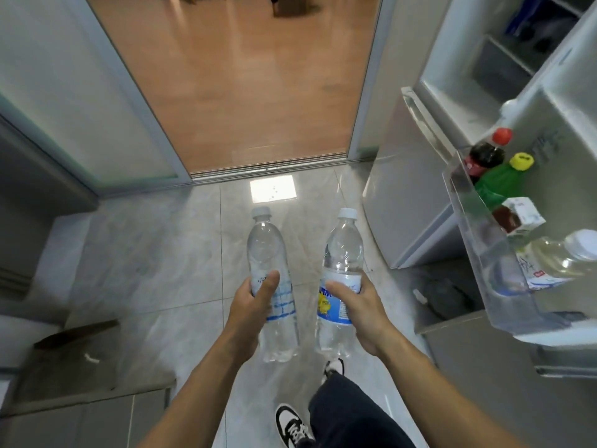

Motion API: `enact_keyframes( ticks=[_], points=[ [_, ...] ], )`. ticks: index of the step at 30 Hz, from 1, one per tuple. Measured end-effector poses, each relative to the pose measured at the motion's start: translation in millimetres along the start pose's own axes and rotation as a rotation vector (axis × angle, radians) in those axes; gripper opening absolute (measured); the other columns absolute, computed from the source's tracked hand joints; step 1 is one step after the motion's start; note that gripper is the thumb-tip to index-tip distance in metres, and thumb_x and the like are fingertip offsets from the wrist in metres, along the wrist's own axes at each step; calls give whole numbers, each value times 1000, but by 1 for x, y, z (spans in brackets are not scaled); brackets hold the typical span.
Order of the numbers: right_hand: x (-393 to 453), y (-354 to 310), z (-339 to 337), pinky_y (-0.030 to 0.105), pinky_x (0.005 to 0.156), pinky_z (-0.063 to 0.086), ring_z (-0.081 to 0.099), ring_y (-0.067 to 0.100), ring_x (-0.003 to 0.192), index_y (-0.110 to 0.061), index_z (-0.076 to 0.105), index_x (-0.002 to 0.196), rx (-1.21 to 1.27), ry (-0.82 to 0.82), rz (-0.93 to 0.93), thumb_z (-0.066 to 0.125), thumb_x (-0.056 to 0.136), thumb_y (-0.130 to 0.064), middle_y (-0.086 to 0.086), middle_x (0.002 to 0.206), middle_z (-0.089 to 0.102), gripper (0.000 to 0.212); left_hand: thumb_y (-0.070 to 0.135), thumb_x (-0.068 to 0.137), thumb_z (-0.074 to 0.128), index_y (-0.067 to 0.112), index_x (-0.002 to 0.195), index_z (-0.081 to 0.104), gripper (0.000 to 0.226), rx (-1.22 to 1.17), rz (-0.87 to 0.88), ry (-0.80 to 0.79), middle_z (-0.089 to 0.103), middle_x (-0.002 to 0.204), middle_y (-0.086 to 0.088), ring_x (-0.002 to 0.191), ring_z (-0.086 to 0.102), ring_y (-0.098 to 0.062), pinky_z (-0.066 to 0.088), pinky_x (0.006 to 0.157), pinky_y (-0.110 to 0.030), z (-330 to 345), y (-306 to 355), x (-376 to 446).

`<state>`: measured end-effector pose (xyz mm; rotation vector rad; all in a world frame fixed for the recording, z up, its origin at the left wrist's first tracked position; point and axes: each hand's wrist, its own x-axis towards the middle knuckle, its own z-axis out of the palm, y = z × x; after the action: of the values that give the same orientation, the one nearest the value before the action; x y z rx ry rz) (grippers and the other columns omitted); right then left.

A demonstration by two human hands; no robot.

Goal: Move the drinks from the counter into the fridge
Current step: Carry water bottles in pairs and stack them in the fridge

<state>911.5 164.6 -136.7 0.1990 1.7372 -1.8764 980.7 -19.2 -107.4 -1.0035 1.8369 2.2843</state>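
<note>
Above the pale tiled floor (155, 253), a person holds two clear plastic bottles out in front, one in each hand, both upright and leaning slightly away. Their left hand (250, 307) wraps around the middle of the blue-banded bottle (273, 286), thumb pressed up across its label. Their right hand (361, 313) grips the yellow-labelled bottle (339, 279) in the same way, thumb lying over the label and fingers curled behind. Both bottles carry white caps and stand near each other without touching.

To the right, the fridge door (549, 130) hangs open, and its clear door shelf (475, 253) already carries a row of drinks: a dark cola bottle (486, 153) with a red cap at the far end, a green bottle (497, 184) with a yellow cap next to it, a small carton (518, 215), and a pale bottle (555, 260) with a white cap nearest the person. The two held bottles are well apart from that shelf, out over the floor.

Straight ahead, a doorway opens onto a wooden floor (232, 92). Below the arms, dark trousers and a black-and-white shoe (290, 425) show on the tiles.
</note>
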Motion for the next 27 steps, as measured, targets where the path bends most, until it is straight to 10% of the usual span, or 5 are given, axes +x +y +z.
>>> enact_keyframes(
  ticks=[27],
  points=[
    [343,-201,-11,33,72,61,74,24,90,-28,61,112,194,308,-126,80,61,-44,4,101,73,57,43,78,68,8,111,65,48,205,24,-301,76,95,-15,85,74,-30,60,65,-32,122,226,390]
  ],
)
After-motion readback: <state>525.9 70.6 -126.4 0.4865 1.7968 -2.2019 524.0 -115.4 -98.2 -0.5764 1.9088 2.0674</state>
